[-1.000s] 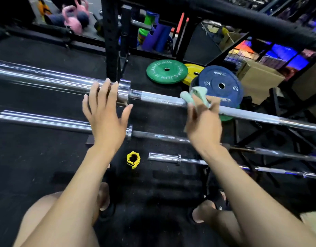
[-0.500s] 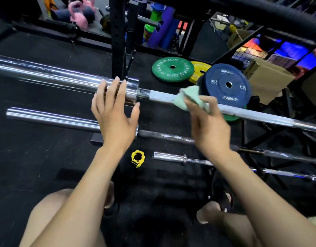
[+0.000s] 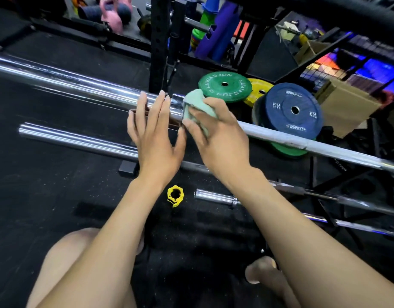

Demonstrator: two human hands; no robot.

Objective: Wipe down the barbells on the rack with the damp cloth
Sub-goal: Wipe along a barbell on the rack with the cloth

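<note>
A dark rubber floor [image 3: 47,196] fills the lower view, with a black rack upright [image 3: 157,45] rising behind the bars. Three bars lie across the view at different heights. The top bar [image 3: 58,78] runs from the left edge down to the right edge, with a thick chrome sleeve on the left and a thinner, dull grey shaft on the right. A second bar [image 3: 76,141] lies below it, and a short bar [image 3: 216,197] lies lowest, near a yellow collar [image 3: 175,195] on the floor.

The left hand [image 3: 153,138] rests flat on the top bar's sleeve, fingers straight and close together, thumb apart. Just beside it, the right hand [image 3: 216,138] presses a pale green cloth [image 3: 195,107] against the top bar where sleeve meets shaft, fingers curled over the bunched fabric, thumb beneath it.

Behind the bars a green plate [image 3: 225,86] lies on a yellow plate [image 3: 259,90], and a blue plate [image 3: 291,110] leans toward the camera in front of them. A cardboard box [image 3: 347,103] stands to the right, pink kettlebells [image 3: 111,14] at the top left, and purple and green foam items [image 3: 216,30] behind the upright.

The collar of the top bar is covered by the cloth and hands. The second bar's middle is hidden behind the wrists. All bars are cut off at the right edge. The clutter at the top right is too dim and blurred to identify. A bare knee [image 3: 65,252] and a foot [image 3: 262,272] show at the bottom.
</note>
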